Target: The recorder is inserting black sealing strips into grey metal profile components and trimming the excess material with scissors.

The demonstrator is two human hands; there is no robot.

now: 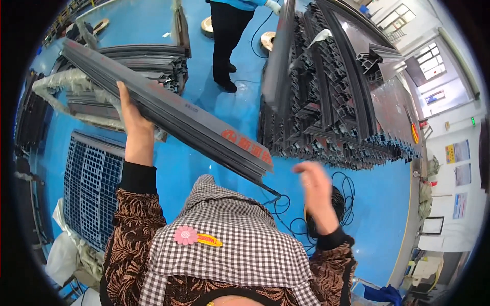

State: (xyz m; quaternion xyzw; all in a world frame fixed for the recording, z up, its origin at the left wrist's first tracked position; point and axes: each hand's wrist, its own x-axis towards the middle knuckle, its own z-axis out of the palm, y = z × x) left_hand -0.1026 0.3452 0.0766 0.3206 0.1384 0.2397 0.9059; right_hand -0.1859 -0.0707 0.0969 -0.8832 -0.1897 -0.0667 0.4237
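Observation:
A long dark grey metal profile point(189, 109), with red printing on its upper face, slants across the view from far left to near centre. My left hand point(137, 122) grips its side from below, thumb up along the edge; the other fingers are hidden behind it. Beyond the profile's near end, my right hand point(315, 191) is raised and blurred by motion. Its fingers point left, loosely apart, with nothing visible in them and a gap between them and the profile. A checked apron point(229, 224) covers my front.
A tall stack of dark profiles point(326, 86) stands to the right, with more bundled profiles point(148, 58) at the far left. Black cable point(348, 204) lies coiled on the blue floor point(377, 214). A blue grid crate point(94, 183) is at left. Another person point(227, 41) stands ahead.

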